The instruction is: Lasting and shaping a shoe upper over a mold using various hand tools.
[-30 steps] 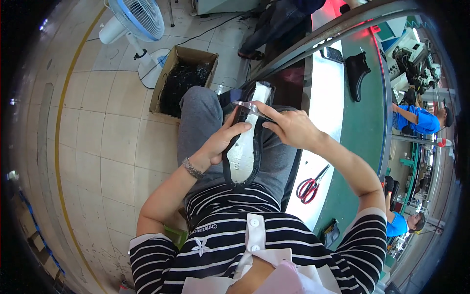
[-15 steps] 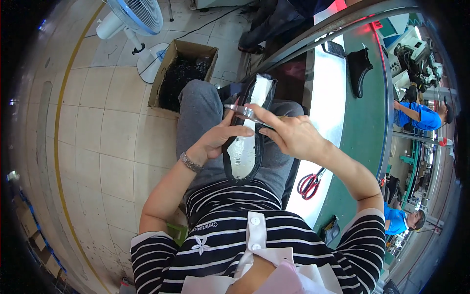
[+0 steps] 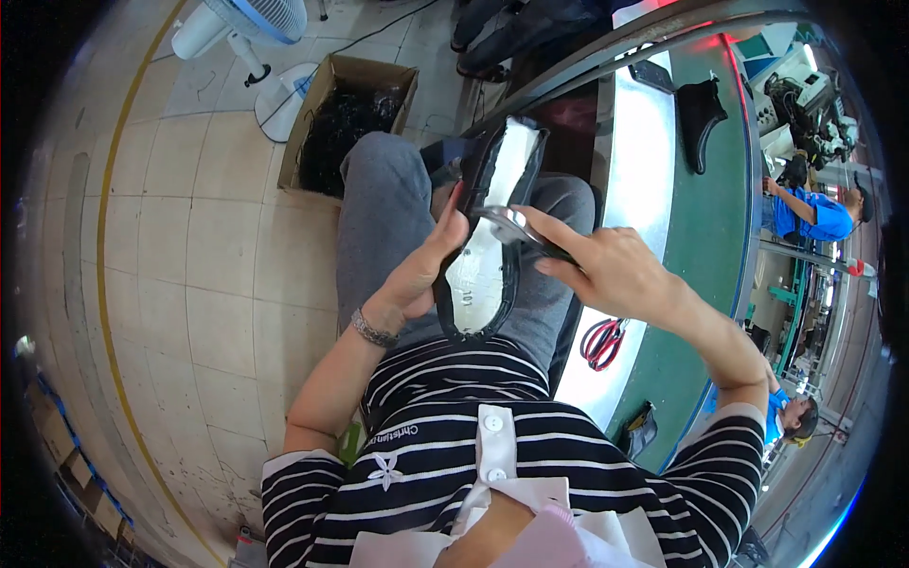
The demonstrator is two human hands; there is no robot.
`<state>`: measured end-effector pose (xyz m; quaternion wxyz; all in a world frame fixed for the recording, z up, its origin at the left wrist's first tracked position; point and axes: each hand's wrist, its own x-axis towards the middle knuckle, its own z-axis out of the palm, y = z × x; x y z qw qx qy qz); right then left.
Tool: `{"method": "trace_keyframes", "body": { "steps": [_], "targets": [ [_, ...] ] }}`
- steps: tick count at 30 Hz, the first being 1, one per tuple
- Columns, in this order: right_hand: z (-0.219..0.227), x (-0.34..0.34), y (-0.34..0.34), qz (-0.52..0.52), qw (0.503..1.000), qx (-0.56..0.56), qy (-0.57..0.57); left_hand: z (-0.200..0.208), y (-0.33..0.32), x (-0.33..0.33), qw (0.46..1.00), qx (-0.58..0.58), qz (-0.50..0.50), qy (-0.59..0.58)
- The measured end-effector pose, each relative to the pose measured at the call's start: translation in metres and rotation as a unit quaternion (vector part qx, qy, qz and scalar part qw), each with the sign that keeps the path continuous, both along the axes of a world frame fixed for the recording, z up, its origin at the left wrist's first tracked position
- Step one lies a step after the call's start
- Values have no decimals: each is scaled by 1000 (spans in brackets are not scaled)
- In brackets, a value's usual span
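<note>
A black shoe (image 3: 478,275) lies sole-up above my lap, its toe-to-heel length running toward me. Its underside shows a whitish insole board, with the black upper folded in around the rim. My left hand (image 3: 421,270) grips the shoe along its left side, fingers mostly hidden beneath it. In my right hand (image 3: 620,270) is a pair of metal pincers (image 3: 508,221) with dark handles. The curved head of the pincers lies over the middle of the insole; whether it touches the shoe I cannot tell.
Red-handled scissors (image 3: 602,343) lie on the metal bench edge (image 3: 636,180) to my right. Beyond are a green belt (image 3: 705,237), a black boot (image 3: 699,123) and a phone (image 3: 651,76). A cardboard box (image 3: 294,142) of black scraps and a fan (image 3: 241,24) stand ahead left. Co-workers (image 3: 819,218) sit far right.
My right hand and the pincers have shifted right and slightly down. My left thumb has come off the insole to the shoe's edge. The shoe has tilted a little rightward at its far end.
</note>
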<state>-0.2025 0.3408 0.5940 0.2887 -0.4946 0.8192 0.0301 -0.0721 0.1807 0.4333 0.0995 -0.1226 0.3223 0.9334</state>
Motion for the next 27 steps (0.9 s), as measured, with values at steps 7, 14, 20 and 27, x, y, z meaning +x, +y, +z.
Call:
{"method": "trace_keyframes", "body": {
  "steps": [7,14,20,27],
  "targets": [
    [18,29,-12,78,995,57,-34,-11,27,18,967,233,8,-100],
    [3,30,-14,183,976,57,100,-9,31,21,973,213,43,-78],
    [-17,22,7,160,984,-35,76,3,23,19,984,174,39,-31],
    [28,19,-12,55,991,95,-73,11,27,15,996,23,83,-25]
  ]
}}
